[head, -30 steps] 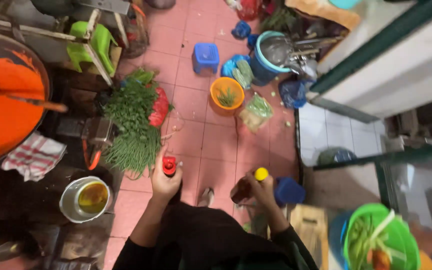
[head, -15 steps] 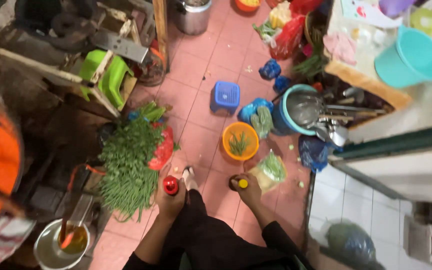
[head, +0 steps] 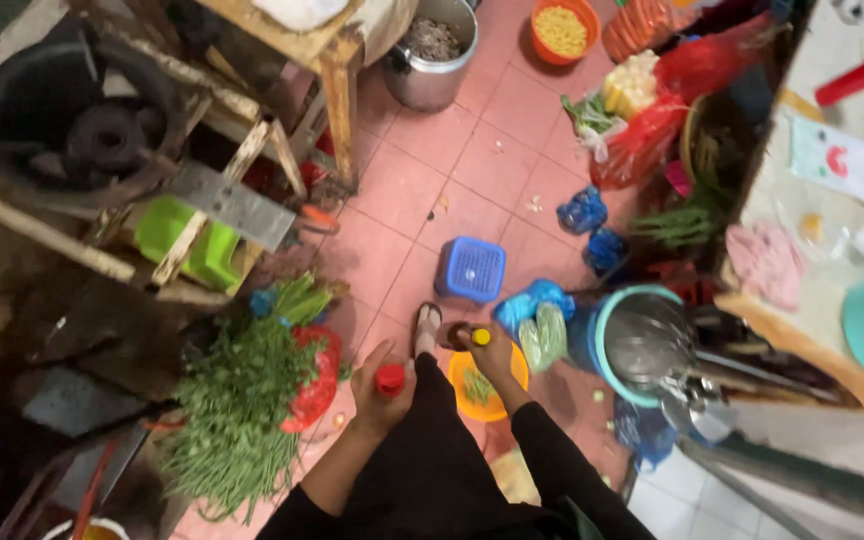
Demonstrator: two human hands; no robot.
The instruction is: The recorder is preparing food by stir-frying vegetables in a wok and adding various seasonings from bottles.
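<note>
Left hand (head: 377, 395) grips our red-capped bottle (head: 390, 379) | right hand (head: 492, 350) grips yellow-capped bottle (head: 480, 337), seemingly | risk: either slipping onto red floor tiles (head: 472, 170).

There is a single view, from a camera worn on the person's head, looking almost straight down along the body to the tiled floor (head: 472, 190). Both hands sit near the lower middle of the frame, close below the lens; the floor lies farther down.
</note>
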